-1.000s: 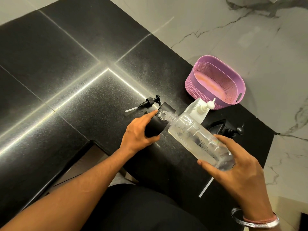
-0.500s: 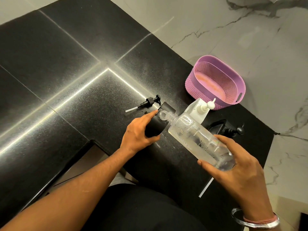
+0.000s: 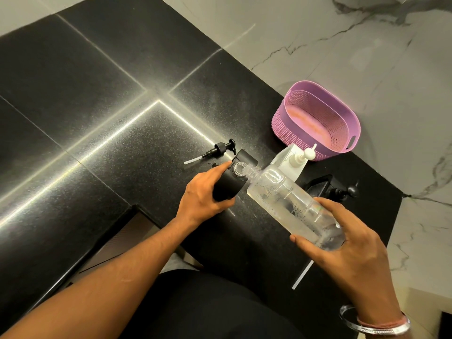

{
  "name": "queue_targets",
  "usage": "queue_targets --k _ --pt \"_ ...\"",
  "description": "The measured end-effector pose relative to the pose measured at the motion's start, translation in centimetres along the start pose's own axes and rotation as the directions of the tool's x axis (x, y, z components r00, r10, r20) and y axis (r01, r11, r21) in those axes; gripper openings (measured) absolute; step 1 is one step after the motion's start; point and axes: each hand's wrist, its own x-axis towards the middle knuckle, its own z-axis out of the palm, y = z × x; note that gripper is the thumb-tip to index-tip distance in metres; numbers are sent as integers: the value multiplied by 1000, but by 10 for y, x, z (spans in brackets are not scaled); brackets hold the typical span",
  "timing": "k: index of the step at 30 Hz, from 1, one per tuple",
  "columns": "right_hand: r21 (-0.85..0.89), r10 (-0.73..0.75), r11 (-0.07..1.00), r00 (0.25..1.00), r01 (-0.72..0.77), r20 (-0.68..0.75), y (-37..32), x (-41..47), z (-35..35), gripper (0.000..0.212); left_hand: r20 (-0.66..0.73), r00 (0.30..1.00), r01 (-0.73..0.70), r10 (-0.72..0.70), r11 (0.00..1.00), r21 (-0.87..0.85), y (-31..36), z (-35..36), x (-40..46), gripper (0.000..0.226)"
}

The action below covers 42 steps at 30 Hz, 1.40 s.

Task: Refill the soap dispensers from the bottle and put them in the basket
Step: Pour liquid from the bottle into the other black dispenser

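A: Clear plastic refill bottle [image 3: 291,204], tipped low, neck down-left, mouth right at the round opening of the black square soap dispenser [image 3: 232,182]. Liquid and bubbles visible inside; base end raised toward the viewer.

B: Right hand [image 3: 342,243]?

A: Wrapped round the bottle's base end, thumb on the near side, fingers [image 3: 327,204] curled over the far side. Firm hold. Silver bangle and pink thread band [image 3: 376,325] at the wrist.

B: Left hand [image 3: 205,194]?

A: Gripping the black dispenser's body, forefinger stretched along the top edge beside the opening, thumb curled under on the near side. Dispenser upright on the black polished stone desk [image 3: 97,118], pump off.

B: Pump location?

A: Black pump head with white dip tube [image 3: 215,151], lying flat on the desk just left of the dispenser, apart from it.

B: Other dispensers?

A: Clear square dispenser with white pump [image 3: 293,159] just behind the bottle, pump fitted. Second black dispenser with black pump [image 3: 335,188] to the right, partly hidden behind the bottle and right hand; cannot tell whether upright or lying.

B: Basket?

A: Lilac perforated plastic oval basket [image 3: 281,118], far right corner of the desk against the white marble wall [image 3: 367,45], just behind the clear dispenser. Nothing seen inside.

B: Else?

A: Thin white straw-like stick [image 3: 302,276] lying near the desk's front edge, below the right hand. Dark clothing [image 3: 208,304] at the bottom.
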Motion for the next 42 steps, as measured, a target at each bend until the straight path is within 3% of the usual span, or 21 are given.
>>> queue_targets --k 42 --pt "-4 4 1000 1000 -4 -4 3 1 1 87 -2 1000 -10 10 1000 4 3 -2 0 89"
